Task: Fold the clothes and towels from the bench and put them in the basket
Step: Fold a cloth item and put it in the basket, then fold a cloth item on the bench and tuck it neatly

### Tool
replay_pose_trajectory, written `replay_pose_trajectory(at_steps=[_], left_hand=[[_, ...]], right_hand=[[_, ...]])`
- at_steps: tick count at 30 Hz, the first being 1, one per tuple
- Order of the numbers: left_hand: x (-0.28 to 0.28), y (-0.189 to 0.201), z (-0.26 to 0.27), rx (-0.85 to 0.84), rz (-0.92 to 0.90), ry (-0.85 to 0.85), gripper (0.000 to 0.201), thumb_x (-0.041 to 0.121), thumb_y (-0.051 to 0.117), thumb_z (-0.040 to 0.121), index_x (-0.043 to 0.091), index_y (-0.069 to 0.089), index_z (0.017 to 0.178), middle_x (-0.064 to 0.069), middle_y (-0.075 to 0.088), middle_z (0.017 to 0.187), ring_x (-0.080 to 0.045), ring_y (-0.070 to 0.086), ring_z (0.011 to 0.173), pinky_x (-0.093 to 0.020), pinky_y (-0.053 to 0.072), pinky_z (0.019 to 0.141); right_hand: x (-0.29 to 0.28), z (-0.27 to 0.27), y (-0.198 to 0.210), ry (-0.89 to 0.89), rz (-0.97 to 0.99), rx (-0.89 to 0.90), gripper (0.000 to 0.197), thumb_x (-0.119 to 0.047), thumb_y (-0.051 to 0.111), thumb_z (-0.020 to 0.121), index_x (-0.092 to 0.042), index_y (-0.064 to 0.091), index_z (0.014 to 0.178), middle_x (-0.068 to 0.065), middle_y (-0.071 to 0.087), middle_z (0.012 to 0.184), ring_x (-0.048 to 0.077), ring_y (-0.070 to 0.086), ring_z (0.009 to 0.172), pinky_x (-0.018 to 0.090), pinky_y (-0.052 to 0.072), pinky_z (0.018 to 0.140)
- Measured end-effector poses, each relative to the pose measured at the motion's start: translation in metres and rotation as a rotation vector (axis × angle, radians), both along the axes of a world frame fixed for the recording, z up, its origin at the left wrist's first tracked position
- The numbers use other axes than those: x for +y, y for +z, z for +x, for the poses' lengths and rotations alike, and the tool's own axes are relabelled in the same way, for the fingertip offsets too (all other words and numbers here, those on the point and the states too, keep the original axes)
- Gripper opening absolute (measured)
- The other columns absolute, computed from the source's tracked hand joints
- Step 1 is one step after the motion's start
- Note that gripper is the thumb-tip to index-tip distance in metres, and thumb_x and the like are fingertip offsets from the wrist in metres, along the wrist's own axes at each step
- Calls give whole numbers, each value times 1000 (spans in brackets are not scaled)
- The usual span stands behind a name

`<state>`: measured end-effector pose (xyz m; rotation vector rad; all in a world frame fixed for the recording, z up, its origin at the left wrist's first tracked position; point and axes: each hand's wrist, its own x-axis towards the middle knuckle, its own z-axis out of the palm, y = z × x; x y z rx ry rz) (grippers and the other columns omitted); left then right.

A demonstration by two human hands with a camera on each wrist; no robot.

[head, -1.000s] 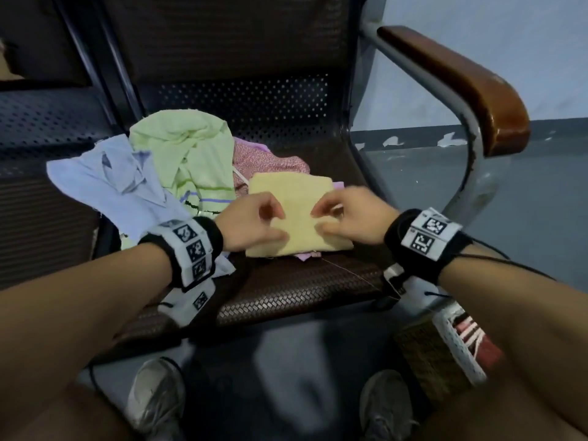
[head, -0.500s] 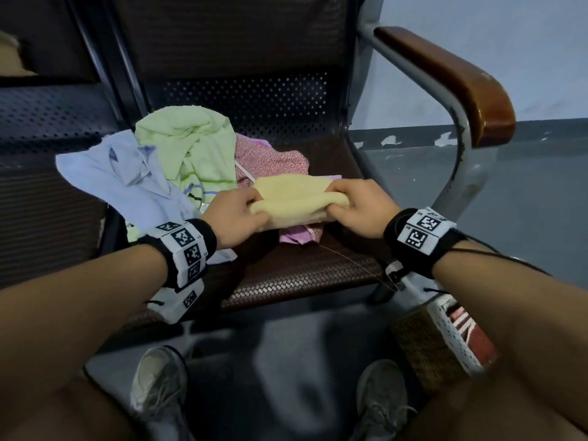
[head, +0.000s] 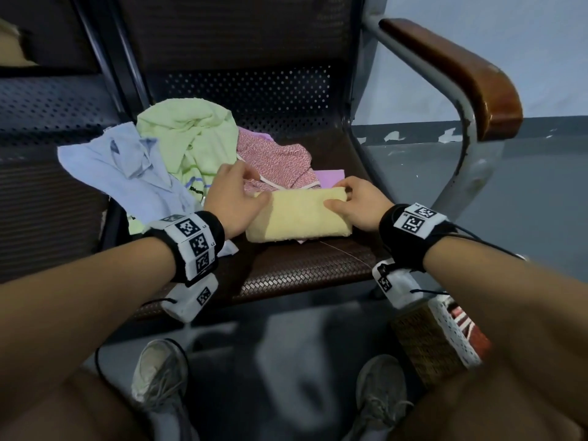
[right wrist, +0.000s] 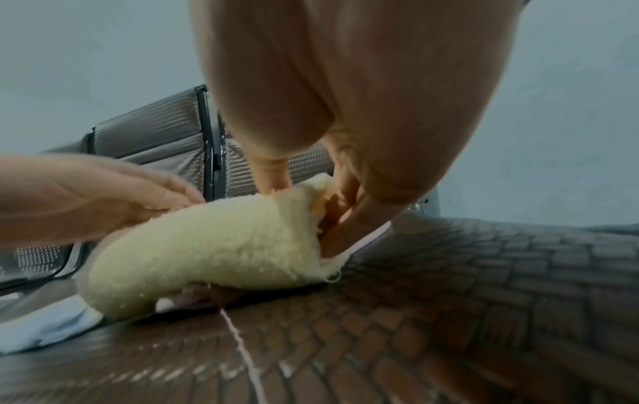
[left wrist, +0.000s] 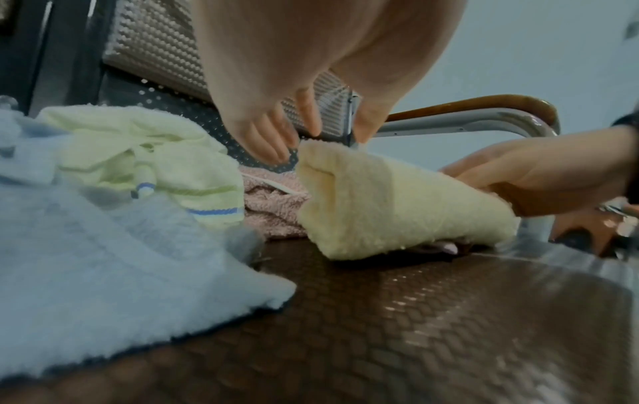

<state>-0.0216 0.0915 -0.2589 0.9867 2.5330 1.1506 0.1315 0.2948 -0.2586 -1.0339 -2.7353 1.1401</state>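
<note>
1. Only the head view shows the white mesh basket (head: pixel 458 335) on the floor, under the right forearm.
2. The folded yellow terry towel (head: pixel 296 214) lies near the front edge of the bench (head: pixel 305 268).
3. The left hand (head: pixel 234 198) pinches its left end and the right hand (head: pixel 356 205) its right end.

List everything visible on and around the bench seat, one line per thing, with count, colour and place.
Folded terry towel: one, pale yellow, front of the seat, between both hands.
Collared shirt: one, light blue, crumpled at the seat's left edge.
Striped garment: one, light green, heaped behind the shirt.
Speckled garment: one, pink, behind the towel.
Plain cloth: one, lilac, under the towel and pink garment.
Perforated metal bench seat: one, dark brown.
Wooden armrest: one, brown, on the seat's right.
Woven basket: one, brown with white mesh liner, floor at right.
Sneakers: two, grey, floor below.
Left hand: pinches the towel's left end.
Right hand: grips the towel's right end.
</note>
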Motion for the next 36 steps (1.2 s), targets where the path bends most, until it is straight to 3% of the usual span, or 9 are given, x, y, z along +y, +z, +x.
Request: replay_pose_trajectory(at_steps=[2, 7, 13, 15, 20, 23, 26, 32, 36], left_hand=[[-1, -1, 1, 17, -54, -172, 36, 32, 77, 78, 24, 57, 107, 2, 57, 112, -16, 56, 101, -31, 46, 89], [-11, -20, 10, -28, -310, -393, 87, 15, 85, 66, 24, 42, 141, -4, 53, 130, -22, 52, 115, -33, 43, 98], [-4, -7, 2, -2, -168, -174, 42, 25, 75, 77, 26, 53, 113, 6, 63, 92, -20, 60, 86, -25, 38, 61], [1, 5, 6, -74, -33, -160, 27, 26, 73, 79, 25, 58, 102, 7, 65, 87, -20, 61, 84, -27, 46, 65], [15, 38, 24, -157, 175, -153, 34, 50, 73, 80, 26, 68, 104, 2, 72, 95, -20, 68, 90, -47, 55, 86], [30, 62, 40, -326, 401, -76, 62, 68, 79, 62, 31, 61, 108, 2, 70, 106, -17, 69, 98, -43, 58, 87], [50, 78, 64, -585, 533, -190, 92, 61, 88, 56, 21, 51, 130, 0, 68, 122, -15, 67, 111, -38, 55, 95], [116, 86, 156, -835, 507, -449, 36, 13, 65, 90, 12, 62, 126, -1, 74, 113, -18, 71, 106, -27, 57, 84], [171, 75, 235, -847, 316, -554, 31, 12, 61, 94, 11, 63, 125, -5, 73, 116, -20, 71, 104, -32, 57, 90]], right_hand=[[-1, -3, 0, -5, 61, -16, 46, -34, 70, 91, -9, 58, 128, 11, 64, 125, 27, 61, 114, 42, 48, 101], [-3, -8, -1, -20, 165, -68, 46, -33, 69, 90, -13, 57, 129, 9, 62, 127, 26, 59, 116, 31, 45, 96], [-30, -12, 18, 414, 412, 145, 48, -35, 67, 81, -22, 58, 127, 5, 56, 129, 25, 44, 124, 41, 40, 104], [-40, -12, 19, 479, 327, 120, 61, -43, 75, 77, -20, 54, 129, 3, 62, 122, 23, 53, 115, 39, 43, 97], [-32, -3, 36, 301, 262, 141, 32, -32, 68, 86, -23, 54, 113, -1, 68, 107, 26, 64, 102, 33, 46, 78], [-23, 14, 62, 186, 62, 293, 26, -28, 66, 91, -21, 59, 115, -3, 69, 109, 19, 65, 102, 41, 52, 90], [-15, 42, 87, 69, -208, 426, 32, -24, 64, 94, -17, 61, 126, 1, 72, 117, 19, 69, 107, 47, 54, 98], [19, 136, 111, -192, -462, 613, 37, -31, 62, 92, -15, 63, 126, 2, 75, 111, 21, 73, 101, 36, 60, 80], [44, 228, 89, -506, -433, 651, 34, -42, 63, 93, -19, 69, 117, 1, 77, 106, 21, 74, 96, 38, 59, 78]])
